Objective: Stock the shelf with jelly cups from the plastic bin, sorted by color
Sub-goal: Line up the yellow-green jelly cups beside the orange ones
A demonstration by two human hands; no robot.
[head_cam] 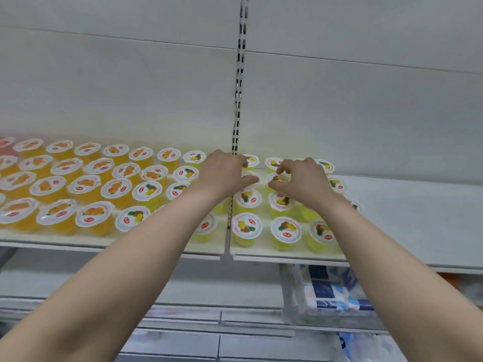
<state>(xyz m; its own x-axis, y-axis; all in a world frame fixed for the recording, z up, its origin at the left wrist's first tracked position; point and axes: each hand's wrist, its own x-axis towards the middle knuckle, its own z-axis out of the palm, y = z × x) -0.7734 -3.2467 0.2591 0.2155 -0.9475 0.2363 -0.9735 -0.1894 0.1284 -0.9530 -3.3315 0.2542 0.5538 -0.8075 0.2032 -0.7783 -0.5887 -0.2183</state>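
Both grips were curled: left hand (pixel 224 176) round a yellow cup (pixel 248 174), right hand (pixel 303 186) pinching the neighbour cup (pixel 277 178) at three o'clock. Seating both upright and aligned on the shelf (pixel 407 220) seemed wise.

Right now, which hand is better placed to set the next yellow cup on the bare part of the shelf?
The right hand. It is beside the last yellow cups, and the bare shelf lies to its right. The left hand would have to cross over it.
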